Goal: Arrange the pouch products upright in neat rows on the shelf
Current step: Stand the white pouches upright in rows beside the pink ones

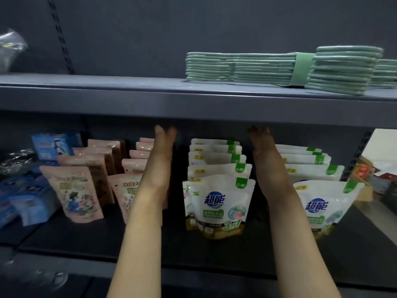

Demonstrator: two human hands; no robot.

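Two rows of white pouches with blue logos and green tabs stand upright on the dark lower shelf [86, 239]: a middle row [217, 203] and a right row [322, 203]. Left of them stand two rows of pink pouches, one [77, 194] at the far left and another [129, 192] partly hidden by my left arm. My left hand [160, 155] reaches deep into the gap between pink and white rows, fingers straight and apart. My right hand [266, 155] reaches in between the two white rows, flat and holding nothing. Both sets of fingertips are in shadow under the upper shelf.
Blue packets [25, 201] lie jumbled at the left end of the lower shelf. The upper shelf [129, 97] carries stacks of flat green items [279, 69] at the right and a clear plastic bag [10, 48] at the far left. Boxes sit beyond the shelf's right upright.
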